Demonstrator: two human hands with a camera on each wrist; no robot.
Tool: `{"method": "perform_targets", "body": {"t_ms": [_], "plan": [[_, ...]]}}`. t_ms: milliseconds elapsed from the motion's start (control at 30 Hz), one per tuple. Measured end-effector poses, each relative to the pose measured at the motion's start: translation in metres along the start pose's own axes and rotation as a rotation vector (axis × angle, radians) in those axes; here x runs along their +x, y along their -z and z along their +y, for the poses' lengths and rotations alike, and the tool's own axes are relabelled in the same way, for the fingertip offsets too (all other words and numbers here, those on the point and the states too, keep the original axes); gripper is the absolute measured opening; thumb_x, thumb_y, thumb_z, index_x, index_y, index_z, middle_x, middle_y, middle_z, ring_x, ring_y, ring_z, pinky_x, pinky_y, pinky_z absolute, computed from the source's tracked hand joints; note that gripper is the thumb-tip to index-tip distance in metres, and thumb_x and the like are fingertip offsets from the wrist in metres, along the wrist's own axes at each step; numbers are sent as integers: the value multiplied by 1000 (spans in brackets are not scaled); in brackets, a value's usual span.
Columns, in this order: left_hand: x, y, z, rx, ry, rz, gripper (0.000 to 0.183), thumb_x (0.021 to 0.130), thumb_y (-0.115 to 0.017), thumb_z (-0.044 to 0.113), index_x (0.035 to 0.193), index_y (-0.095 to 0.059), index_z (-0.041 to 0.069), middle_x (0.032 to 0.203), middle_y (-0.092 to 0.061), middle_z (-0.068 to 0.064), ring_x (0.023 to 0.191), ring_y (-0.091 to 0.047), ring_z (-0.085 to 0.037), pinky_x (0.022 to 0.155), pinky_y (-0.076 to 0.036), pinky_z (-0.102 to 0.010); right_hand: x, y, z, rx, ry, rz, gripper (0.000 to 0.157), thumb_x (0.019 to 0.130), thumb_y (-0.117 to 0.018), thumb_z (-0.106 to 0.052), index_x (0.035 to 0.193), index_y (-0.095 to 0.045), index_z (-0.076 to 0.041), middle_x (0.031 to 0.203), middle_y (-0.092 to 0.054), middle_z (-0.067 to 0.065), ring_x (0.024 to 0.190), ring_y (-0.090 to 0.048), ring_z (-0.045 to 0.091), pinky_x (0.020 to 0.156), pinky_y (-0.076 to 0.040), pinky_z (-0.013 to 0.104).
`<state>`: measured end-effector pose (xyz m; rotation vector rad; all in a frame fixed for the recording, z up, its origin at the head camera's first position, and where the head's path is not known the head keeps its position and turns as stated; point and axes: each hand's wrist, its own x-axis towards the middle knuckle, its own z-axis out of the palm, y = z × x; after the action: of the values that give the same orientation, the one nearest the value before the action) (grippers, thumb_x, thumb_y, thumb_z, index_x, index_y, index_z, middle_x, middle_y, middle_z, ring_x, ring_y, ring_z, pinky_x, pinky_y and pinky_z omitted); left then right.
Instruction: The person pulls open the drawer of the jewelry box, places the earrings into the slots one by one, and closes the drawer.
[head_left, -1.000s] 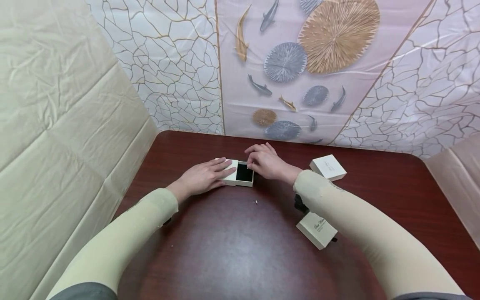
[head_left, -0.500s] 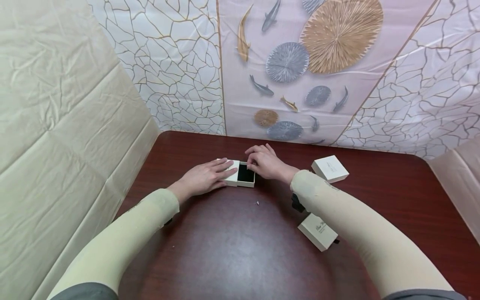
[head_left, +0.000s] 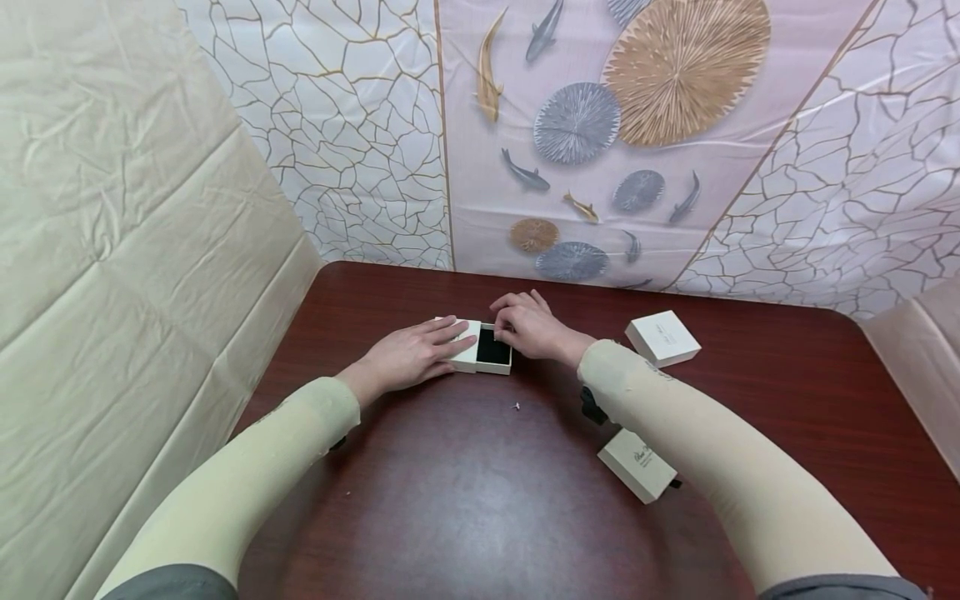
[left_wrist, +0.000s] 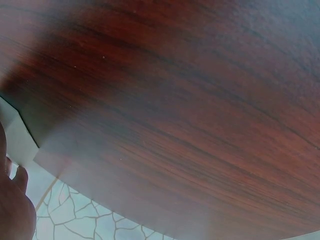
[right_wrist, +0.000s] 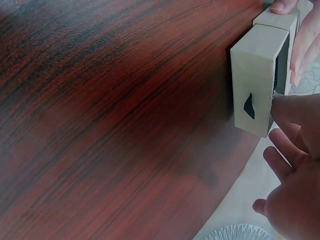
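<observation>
- Cream cardboard drawer box [head_left: 493,369]: lying on the glossy red-brown wooden table [head_left: 420,500], stretching left to right, opening rightward, showing black lining [head_left: 491,349].
- Left hand [head_left: 411,354]: spreading extended fingers over the box's cream cover [head_left: 467,360].
- Right hand [head_left: 528,325]: sitting nearer the opening, bending fingertips at its rim; cannot tell whether pinching anything.
- White-and-pink patterned fabric wall [head_left: 487,204]: hanging behind.

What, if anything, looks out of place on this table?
A tiny pale item lies loose on the table, outside the partly open box; it's too small to identify. I see nothing plainly spilled or damaged.
</observation>
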<state>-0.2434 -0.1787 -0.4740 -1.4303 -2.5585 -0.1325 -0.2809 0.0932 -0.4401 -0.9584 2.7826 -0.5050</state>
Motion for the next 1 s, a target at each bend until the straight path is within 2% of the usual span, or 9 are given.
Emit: {"method": "perform_targets", "body": {"t_ms": [1000], "plan": [[1,-1,-1,-14,22,-23,55,105,-71,32,155,-58,13,159,-55,-16,148,-50,-38,122,-42,-47,1,-3,5,32,-1,3,16,106,-67,-14,92,-73,-11,148,-60,14,142,-48,40,127,-14,71]]}}
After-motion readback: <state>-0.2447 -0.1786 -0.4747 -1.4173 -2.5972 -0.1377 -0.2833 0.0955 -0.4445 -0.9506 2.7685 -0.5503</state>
